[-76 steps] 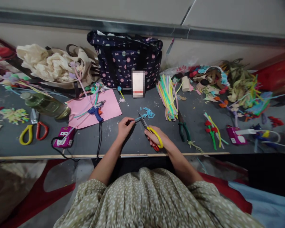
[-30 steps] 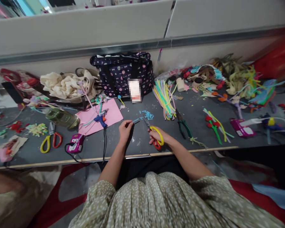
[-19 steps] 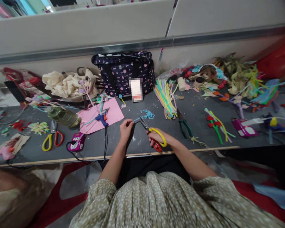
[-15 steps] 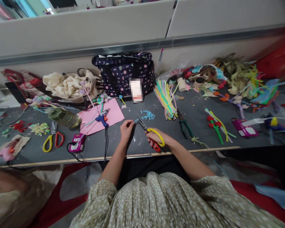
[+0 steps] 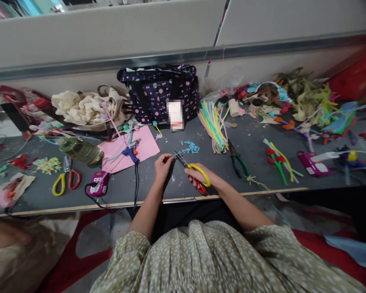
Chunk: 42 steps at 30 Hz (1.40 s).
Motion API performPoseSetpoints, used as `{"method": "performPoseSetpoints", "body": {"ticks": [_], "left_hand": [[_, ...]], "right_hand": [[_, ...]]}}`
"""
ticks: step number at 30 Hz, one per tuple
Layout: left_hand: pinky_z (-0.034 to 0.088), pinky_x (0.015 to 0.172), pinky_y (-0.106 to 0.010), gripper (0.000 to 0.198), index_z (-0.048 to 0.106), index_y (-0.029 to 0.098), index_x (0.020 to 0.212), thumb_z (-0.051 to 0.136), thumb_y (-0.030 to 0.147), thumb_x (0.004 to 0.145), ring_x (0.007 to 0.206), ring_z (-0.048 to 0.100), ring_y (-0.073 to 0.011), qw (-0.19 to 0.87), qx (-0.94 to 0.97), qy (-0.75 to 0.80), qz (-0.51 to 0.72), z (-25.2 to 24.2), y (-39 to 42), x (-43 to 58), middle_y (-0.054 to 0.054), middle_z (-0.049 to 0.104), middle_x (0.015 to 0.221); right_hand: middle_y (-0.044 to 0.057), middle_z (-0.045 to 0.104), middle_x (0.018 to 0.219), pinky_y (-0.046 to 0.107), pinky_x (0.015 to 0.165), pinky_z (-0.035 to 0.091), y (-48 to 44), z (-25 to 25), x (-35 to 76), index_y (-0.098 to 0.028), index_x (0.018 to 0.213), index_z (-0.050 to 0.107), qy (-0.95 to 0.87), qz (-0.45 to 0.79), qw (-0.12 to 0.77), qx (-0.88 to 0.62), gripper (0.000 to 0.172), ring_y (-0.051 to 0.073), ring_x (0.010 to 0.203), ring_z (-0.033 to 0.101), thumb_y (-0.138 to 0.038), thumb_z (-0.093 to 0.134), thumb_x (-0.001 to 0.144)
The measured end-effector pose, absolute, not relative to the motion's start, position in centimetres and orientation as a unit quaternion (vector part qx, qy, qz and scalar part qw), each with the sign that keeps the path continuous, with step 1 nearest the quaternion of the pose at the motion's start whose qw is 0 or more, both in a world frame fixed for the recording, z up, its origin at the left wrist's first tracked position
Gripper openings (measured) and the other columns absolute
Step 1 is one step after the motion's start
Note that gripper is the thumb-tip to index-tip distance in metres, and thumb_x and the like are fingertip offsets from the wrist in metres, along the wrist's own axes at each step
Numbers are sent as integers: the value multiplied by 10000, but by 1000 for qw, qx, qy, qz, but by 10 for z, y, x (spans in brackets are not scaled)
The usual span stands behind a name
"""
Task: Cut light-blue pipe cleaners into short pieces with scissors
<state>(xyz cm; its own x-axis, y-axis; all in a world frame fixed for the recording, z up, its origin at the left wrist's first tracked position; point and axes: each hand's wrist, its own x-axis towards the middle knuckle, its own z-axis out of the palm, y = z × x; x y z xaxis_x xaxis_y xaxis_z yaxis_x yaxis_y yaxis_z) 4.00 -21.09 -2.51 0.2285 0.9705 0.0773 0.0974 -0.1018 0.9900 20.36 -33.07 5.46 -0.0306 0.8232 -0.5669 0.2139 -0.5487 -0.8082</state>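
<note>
My right hand (image 5: 198, 175) is closed around the handles of a pair of scissors (image 5: 203, 173), one handle loop yellow and the other red. The blades point up and left toward my left hand. Between the fingertips of my left hand (image 5: 164, 163), pinched together, is a blue pipe cleaner (image 5: 176, 154), its short end sticking out at the scissor tips. Just beyond the blades lies a pile of short blue pipe cleaner pieces (image 5: 190, 147) on the dark table (image 5: 183, 187).
A bundle of coloured pipe cleaners (image 5: 215, 128) and green-handled pliers (image 5: 238, 160) lie to the right. On the left are a glue gun (image 5: 130, 154) on pink paper (image 5: 149, 140), a bottle (image 5: 79, 150) and more scissors (image 5: 66, 179). A dotted bag (image 5: 158, 95) stands behind.
The scissors have shifted slightly left, bringing their tips closer to my left fingers and the blue pipe cleaner. Both hands otherwise stay nearly in place.
</note>
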Motion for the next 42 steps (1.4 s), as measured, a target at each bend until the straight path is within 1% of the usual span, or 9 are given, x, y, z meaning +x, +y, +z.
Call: {"method": "performPoseSetpoints", "body": {"ticks": [5, 16, 21, 26, 34, 38, 42], "left_hand": [[514, 689, -290, 231, 727, 172, 844, 729, 376, 733, 685, 630, -150, 500, 604, 447, 430, -23, -212, 40, -29, 711, 763], [521, 741, -311, 233, 727, 179, 847, 725, 388, 744, 741, 652, -169, 502, 618, 437, 417, -27, -210, 40, -43, 724, 810], [515, 734, -308, 196, 731, 180, 840, 724, 355, 752, 738, 649, -167, 499, 622, 433, 420, -26, -210, 40, -40, 723, 799], [515, 748, -309, 195, 733, 185, 837, 727, 364, 761, 746, 649, -168, 492, 630, 437, 412, -23, -212, 41, -39, 725, 804], [503, 726, -306, 155, 738, 193, 821, 722, 338, 769, 729, 639, -167, 478, 638, 441, 413, -27, -211, 42, -36, 724, 797], [494, 717, -297, 163, 735, 189, 831, 712, 344, 785, 724, 630, -163, 471, 642, 445, 409, -27, -212, 42, -34, 711, 791], [497, 741, -302, 148, 737, 192, 847, 693, 329, 813, 742, 635, -167, 467, 645, 444, 410, -26, -213, 41, -36, 712, 802]], "right_hand": [[-34, 544, 408, 201, 331, 449, -329, 60, 204, -193, 718, 487, -398, 591, 254, -654, 319, 121, 305, 514, -386, 488, 971], [-47, 529, 416, 187, 338, 442, -325, 63, 202, -197, 731, 479, -402, 577, 245, -668, 321, 109, 306, 507, -409, 511, 969], [-50, 515, 414, 184, 333, 430, -325, 63, 201, -200, 723, 473, -402, 576, 245, -668, 323, 111, 312, 513, -398, 512, 974], [-57, 507, 421, 188, 340, 435, -324, 61, 201, -203, 722, 463, -400, 576, 254, -667, 312, 108, 317, 507, -380, 507, 975], [-48, 542, 478, 180, 342, 429, -322, 53, 200, -202, 743, 471, -415, 553, 246, -679, 291, 95, 321, 510, -372, 485, 979], [-46, 537, 466, 185, 343, 425, -321, 51, 200, -203, 750, 471, -424, 541, 224, -691, 297, 105, 322, 522, -390, 488, 980], [-35, 543, 469, 187, 335, 415, -320, 51, 197, -206, 754, 464, -425, 531, 198, -706, 300, 110, 317, 523, -392, 463, 989]]}}
